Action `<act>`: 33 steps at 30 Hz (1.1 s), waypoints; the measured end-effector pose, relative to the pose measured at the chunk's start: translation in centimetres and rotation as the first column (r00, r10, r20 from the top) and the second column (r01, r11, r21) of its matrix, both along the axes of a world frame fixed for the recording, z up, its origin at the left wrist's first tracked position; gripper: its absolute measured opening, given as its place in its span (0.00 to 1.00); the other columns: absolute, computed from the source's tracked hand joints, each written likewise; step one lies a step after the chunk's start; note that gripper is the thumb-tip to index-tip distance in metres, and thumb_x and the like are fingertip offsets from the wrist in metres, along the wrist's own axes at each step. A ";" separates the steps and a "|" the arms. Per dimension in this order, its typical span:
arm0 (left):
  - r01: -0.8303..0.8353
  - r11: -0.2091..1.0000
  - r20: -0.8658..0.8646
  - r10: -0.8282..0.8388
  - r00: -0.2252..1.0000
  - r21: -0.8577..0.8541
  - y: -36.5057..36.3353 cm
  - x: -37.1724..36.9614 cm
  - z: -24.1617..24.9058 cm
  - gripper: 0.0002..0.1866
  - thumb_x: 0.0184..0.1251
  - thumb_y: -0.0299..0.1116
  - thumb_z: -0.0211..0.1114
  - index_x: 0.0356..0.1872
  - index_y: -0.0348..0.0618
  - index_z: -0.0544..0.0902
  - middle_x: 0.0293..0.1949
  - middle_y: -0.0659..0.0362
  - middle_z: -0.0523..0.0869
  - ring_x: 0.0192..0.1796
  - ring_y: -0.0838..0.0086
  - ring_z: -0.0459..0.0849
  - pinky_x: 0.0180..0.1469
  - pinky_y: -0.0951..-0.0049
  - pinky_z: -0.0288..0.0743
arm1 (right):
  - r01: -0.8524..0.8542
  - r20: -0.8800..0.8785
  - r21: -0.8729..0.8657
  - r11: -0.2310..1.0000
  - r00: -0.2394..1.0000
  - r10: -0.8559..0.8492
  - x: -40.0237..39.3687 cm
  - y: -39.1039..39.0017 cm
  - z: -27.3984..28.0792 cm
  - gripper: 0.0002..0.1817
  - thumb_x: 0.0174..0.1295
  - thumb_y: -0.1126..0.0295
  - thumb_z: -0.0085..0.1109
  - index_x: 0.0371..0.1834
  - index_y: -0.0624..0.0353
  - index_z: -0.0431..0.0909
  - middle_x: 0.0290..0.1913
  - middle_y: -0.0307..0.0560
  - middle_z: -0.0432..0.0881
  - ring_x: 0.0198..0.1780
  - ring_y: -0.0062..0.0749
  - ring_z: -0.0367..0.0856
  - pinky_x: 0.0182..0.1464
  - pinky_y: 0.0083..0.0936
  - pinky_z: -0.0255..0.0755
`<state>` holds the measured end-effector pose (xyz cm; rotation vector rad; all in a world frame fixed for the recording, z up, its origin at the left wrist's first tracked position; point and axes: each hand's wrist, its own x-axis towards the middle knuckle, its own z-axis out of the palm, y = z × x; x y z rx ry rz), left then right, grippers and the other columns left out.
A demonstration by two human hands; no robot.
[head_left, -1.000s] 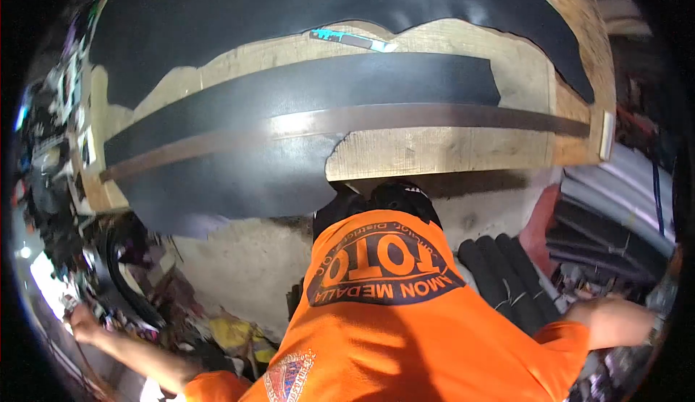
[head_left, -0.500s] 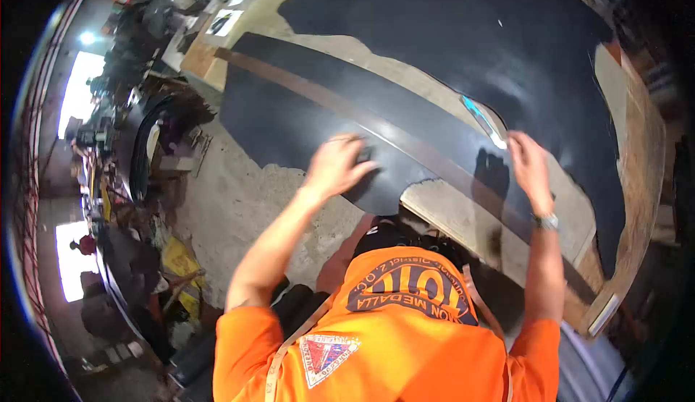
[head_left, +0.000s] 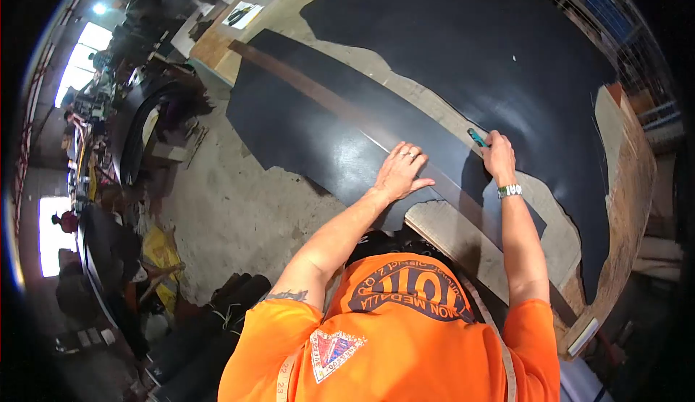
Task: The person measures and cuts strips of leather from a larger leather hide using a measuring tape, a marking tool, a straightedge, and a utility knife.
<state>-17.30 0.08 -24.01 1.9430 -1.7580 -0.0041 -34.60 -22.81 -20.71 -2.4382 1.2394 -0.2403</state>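
Observation:
A long dark straightedge (head_left: 289, 82) runs diagonally across a black leather piece (head_left: 297, 138). My left hand (head_left: 400, 172) lies on the straightedge and leather, its fingers stretched and thumb apart. My right hand (head_left: 499, 157) is closed around a teal-handled utility knife (head_left: 476, 138), over the far edge of the leather piece. The knife's handle end sticks out past the fingers; its blade is hidden. Beyond a pale gap lies a large black hide (head_left: 463, 33) with an irregular edge.
The wooden table (head_left: 630, 206) has worn edges at the right. Papers (head_left: 244, 14) lie at its far left corner. Dark rolls (head_left: 210, 329) and a yellow sack (head_left: 161, 261) are on the floor at left. A measuring tape (head_left: 284, 373) hangs around my neck.
My left hand has moved right along the straightedge and flattened onto it. My right hand has taken the knife upright into its grip and shifted left. The view has tilted slightly.

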 end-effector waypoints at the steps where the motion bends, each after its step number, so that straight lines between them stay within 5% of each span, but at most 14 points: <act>1: 0.001 1.000 -0.005 -0.001 1.000 0.006 0.0 -0.1 0.1 0.33 0.59 0.60 0.69 0.54 0.42 0.79 0.54 0.53 0.78 0.63 0.55 0.74 0.74 0.51 0.61 | -0.027 -0.026 -0.025 0.999 0.999 0.026 -0.3 -0.2 0.3 0.10 0.59 0.73 0.66 0.41 0.59 0.75 0.40 0.56 0.83 0.44 0.58 0.83 0.46 0.45 0.77; 4: 0.009 1.000 -0.017 -0.009 1.000 -0.003 -0.4 -0.1 0.3 0.32 0.59 0.59 0.70 0.52 0.41 0.80 0.55 0.52 0.78 0.62 0.55 0.75 0.73 0.51 0.62 | 0.022 0.190 0.110 0.994 0.981 -0.043 -3.6 -1.3 2.5 0.13 0.59 0.70 0.68 0.45 0.56 0.77 0.37 0.53 0.84 0.43 0.52 0.86 0.45 0.43 0.79; 6: 0.006 1.000 -0.025 -0.006 1.000 -0.007 -0.4 -0.2 0.5 0.32 0.58 0.59 0.71 0.52 0.41 0.80 0.54 0.51 0.79 0.61 0.54 0.76 0.71 0.51 0.64 | 0.040 0.472 0.198 0.979 0.872 -0.131 -8.0 -1.0 5.3 0.14 0.62 0.68 0.68 0.47 0.57 0.77 0.31 0.43 0.83 0.35 0.32 0.84 0.40 0.29 0.76; 8: -0.015 1.000 0.017 0.015 1.000 -0.028 -0.4 -0.2 0.7 0.32 0.55 0.58 0.73 0.50 0.40 0.81 0.50 0.49 0.81 0.58 0.54 0.77 0.65 0.50 0.69 | 0.101 0.470 0.231 0.968 0.859 -0.202 -14.4 -1.2 7.7 0.14 0.65 0.64 0.67 0.48 0.60 0.79 0.31 0.36 0.80 0.33 0.17 0.75 0.39 0.20 0.72; 9: -0.003 1.000 0.026 0.004 1.000 -0.008 -0.5 0.0 1.2 0.30 0.53 0.55 0.74 0.46 0.39 0.82 0.46 0.48 0.83 0.54 0.53 0.78 0.59 0.51 0.71 | 0.185 0.568 0.072 0.980 0.800 -0.193 -17.7 -1.5 6.9 0.14 0.69 0.63 0.64 0.47 0.63 0.80 0.30 0.32 0.76 0.32 0.15 0.70 0.39 0.17 0.69; 11: 0.044 0.998 0.040 -0.043 0.998 -0.033 -0.8 -0.5 1.3 0.27 0.52 0.52 0.75 0.43 0.38 0.83 0.45 0.47 0.83 0.51 0.50 0.78 0.55 0.52 0.71 | 0.460 0.632 0.150 0.875 0.636 -0.443 -25.8 -1.5 5.4 0.16 0.76 0.60 0.55 0.43 0.63 0.82 0.29 0.31 0.75 0.32 0.15 0.70 0.37 0.17 0.68; 12: 0.017 0.998 0.081 -0.022 0.996 0.064 -1.1 -1.8 2.6 0.27 0.52 0.50 0.76 0.44 0.38 0.82 0.46 0.47 0.83 0.51 0.51 0.78 0.55 0.52 0.71 | 0.532 0.525 0.203 0.822 0.649 -0.550 -29.8 -0.7 6.0 0.21 0.77 0.54 0.53 0.39 0.62 0.83 0.29 0.33 0.78 0.32 0.15 0.71 0.35 0.18 0.67; 13: -0.009 0.997 0.072 0.004 0.997 0.071 -1.6 -3.8 3.9 0.28 0.53 0.50 0.76 0.45 0.38 0.82 0.48 0.47 0.81 0.52 0.52 0.77 0.55 0.52 0.71 | 0.584 0.479 0.300 0.754 0.592 -0.648 -33.2 0.1 5.7 0.21 0.78 0.52 0.48 0.38 0.56 0.83 0.30 0.29 0.78 0.31 0.14 0.68 0.33 0.19 0.63; 18: 0.387 0.908 -0.097 -0.375 0.922 0.163 -5.6 -14.9 3.7 0.32 0.57 0.53 0.73 0.55 0.37 0.82 0.55 0.46 0.81 0.60 0.51 0.76 0.63 0.54 0.70 | 0.654 0.538 0.492 0.575 0.291 -0.791 -40.8 3.7 1.0 0.22 0.77 0.51 0.49 0.39 0.58 0.83 0.31 0.38 0.84 0.22 0.17 0.74 0.25 0.18 0.67; 21: 0.546 0.811 -0.056 -0.548 0.835 0.211 -7.9 -21.2 2.9 0.37 0.62 0.59 0.67 0.60 0.36 0.79 0.57 0.47 0.79 0.62 0.54 0.74 0.68 0.54 0.64 | 0.689 0.451 0.517 0.509 0.286 -0.845 -41.4 4.7 0.4 0.23 0.75 0.51 0.50 0.39 0.61 0.84 0.30 0.42 0.85 0.25 0.19 0.79 0.28 0.19 0.71; 25: 0.597 0.752 -0.175 -0.572 0.801 0.280 -8.1 -22.0 3.7 0.34 0.58 0.58 0.70 0.52 0.36 0.80 0.54 0.47 0.79 0.59 0.55 0.75 0.61 0.55 0.69 | 0.639 0.221 0.695 0.330 0.247 -0.943 -41.7 4.4 -1.3 0.17 0.67 0.55 0.59 0.37 0.58 0.85 0.30 0.43 0.85 0.28 0.23 0.82 0.34 0.20 0.75; 26: 0.592 0.774 -0.132 -0.578 0.805 0.224 -7.8 -21.9 3.7 0.33 0.57 0.58 0.71 0.51 0.37 0.80 0.54 0.47 0.79 0.59 0.55 0.75 0.59 0.56 0.69 | 0.595 0.265 0.728 0.341 0.214 -0.940 -40.4 4.9 -0.6 0.15 0.66 0.55 0.59 0.37 0.56 0.84 0.33 0.41 0.85 0.30 0.22 0.81 0.36 0.20 0.75; 28: 0.546 0.804 -0.109 -0.537 0.837 0.236 -7.7 -22.5 4.2 0.33 0.58 0.58 0.70 0.52 0.38 0.81 0.55 0.47 0.79 0.60 0.55 0.75 0.60 0.56 0.69 | 0.524 0.338 0.666 0.531 0.422 -0.841 -42.3 4.7 -3.5 0.17 0.72 0.55 0.54 0.45 0.55 0.86 0.38 0.38 0.85 0.34 0.22 0.82 0.38 0.21 0.75; 33: 0.500 0.865 0.003 -0.501 0.866 -0.032 -12.7 -25.3 2.1 0.27 0.61 0.51 0.69 0.55 0.42 0.81 0.60 0.48 0.78 0.67 0.54 0.73 0.68 0.51 0.65 | 0.593 0.301 0.621 0.513 0.424 -0.854 -40.2 5.2 -1.2 0.18 0.72 0.53 0.54 0.43 0.55 0.86 0.34 0.34 0.81 0.34 0.19 0.76 0.38 0.20 0.71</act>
